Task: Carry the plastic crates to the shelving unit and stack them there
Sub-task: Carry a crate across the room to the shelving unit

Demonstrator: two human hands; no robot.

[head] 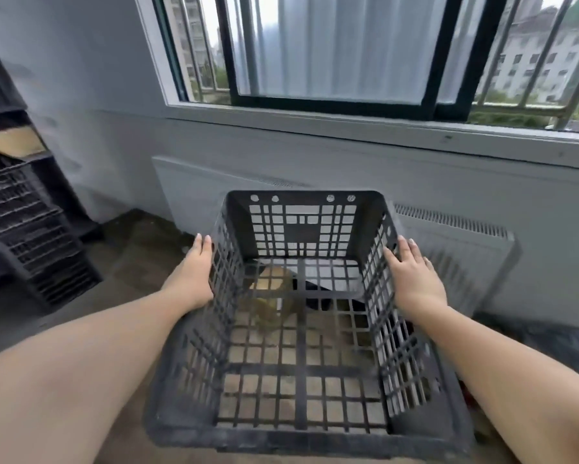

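A black plastic lattice crate (301,376) is held up in front of me, its open top facing me and nothing inside it. My left hand (194,269) presses flat on the outside of its left wall, fingers pointing away. My right hand (415,272) grips the right wall, thumb over the rim. Through the crate's grid I see the floor. At the far left stands a dark shelving unit (0,105), with a stack of black crates (30,226) leaning at its foot.
A white wall with a barred window (331,51) is straight ahead. A white radiator panel (455,256) stands behind the crate on the right. Something yellowish-brown and a dark object (271,279) lie on the concrete floor, seen through the grid.
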